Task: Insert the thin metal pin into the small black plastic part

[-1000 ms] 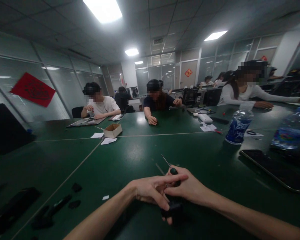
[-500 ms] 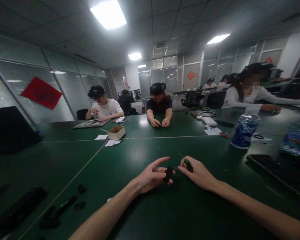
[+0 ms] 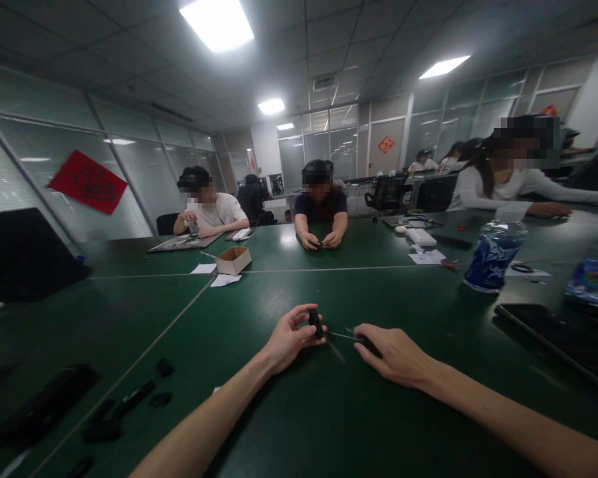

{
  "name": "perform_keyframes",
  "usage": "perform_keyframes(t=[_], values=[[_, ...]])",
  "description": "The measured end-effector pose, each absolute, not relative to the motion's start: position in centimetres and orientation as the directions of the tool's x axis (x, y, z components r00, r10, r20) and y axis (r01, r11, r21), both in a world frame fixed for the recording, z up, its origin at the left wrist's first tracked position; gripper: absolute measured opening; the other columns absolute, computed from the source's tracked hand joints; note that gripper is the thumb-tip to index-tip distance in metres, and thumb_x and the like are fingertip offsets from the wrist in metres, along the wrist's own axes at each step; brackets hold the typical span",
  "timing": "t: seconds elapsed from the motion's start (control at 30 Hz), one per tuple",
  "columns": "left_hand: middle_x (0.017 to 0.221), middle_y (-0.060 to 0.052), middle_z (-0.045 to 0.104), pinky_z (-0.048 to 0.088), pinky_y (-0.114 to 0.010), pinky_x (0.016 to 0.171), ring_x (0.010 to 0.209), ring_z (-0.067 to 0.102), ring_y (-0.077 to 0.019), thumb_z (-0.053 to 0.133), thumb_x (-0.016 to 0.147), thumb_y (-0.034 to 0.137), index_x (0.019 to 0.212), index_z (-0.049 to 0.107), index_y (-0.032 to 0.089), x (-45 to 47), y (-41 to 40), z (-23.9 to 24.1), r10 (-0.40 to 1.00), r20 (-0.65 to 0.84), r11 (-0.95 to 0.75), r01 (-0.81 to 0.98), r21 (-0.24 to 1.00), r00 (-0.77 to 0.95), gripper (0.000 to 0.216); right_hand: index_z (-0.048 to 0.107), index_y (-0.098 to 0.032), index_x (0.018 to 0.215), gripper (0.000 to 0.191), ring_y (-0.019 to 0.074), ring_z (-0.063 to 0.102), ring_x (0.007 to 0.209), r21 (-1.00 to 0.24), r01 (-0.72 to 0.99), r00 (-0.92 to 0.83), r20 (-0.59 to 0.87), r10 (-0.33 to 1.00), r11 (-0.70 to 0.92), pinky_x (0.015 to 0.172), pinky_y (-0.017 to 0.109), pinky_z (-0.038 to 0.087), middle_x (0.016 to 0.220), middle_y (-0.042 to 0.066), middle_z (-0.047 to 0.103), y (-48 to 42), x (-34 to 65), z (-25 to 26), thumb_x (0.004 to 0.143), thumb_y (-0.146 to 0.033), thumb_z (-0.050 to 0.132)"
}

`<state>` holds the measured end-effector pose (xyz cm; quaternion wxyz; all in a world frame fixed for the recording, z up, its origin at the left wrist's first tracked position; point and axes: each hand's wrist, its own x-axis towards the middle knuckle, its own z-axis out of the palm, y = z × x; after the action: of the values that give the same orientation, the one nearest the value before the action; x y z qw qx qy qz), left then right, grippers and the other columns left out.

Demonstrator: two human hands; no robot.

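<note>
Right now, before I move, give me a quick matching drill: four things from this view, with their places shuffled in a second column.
1. Small black part
2. Thin-shafted tool
3. Open cardboard box
4. Phone

A. Flat on the green table, at picture right
B. Held in the left hand
C. Beyond the hands, next to white papers
D. Held in the right hand

Pairs: 1-B, 2-D, 3-C, 4-A

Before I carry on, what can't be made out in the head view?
Head view:
Thin tool: handle partly covered by the right hand.
Its tip: too small to tell contact with the black part.
Black part: palm side hidden by the left hand.
Far-right bottle: cut off by the right edge.
</note>
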<state>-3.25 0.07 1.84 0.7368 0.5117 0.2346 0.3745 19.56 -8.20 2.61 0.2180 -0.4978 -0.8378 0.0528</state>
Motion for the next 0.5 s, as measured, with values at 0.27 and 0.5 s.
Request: perform_keyframes(t=[0.27,0.5], values=[[0.103,-0.010,0.059,0.047,-0.044,0.087,0.096,0.061,-0.0232,0.071,0.071,0.016,0.117,0.053,0.020,-3.22,-0.08,1.72,0.791,0.054,0.163,-0.296,0.941,0.609,0.049,0.056,-0.015,0.112,0.035,0.0144,0.057,0.068,-0.256,0.791,-0.450,0.370,0.813,0.555,0.059,0.025,0.047,0.088,0.008,0.061,-8.00,19.63,1.94,0.096,-0.034,0.032],[0.100,-0.009,0.062,0.046,-0.045,0.088,0.095,0.062,-0.0232,0.074,0.069,0.019,0.115,0.054,0.020,-3.15,-0.20,1.75,0.794,0.044,0.147,-0.262,0.954,0.607,0.051,0.058,-0.018,0.112,0.033,0.0135,0.056,0.067,-0.258,0.796,-0.453,0.345,0.822,0.548,0.059,0.024,0.046,0.086,0.006,0.060,-8.14,19.47,2.36,0.097,-0.034,0.032]])
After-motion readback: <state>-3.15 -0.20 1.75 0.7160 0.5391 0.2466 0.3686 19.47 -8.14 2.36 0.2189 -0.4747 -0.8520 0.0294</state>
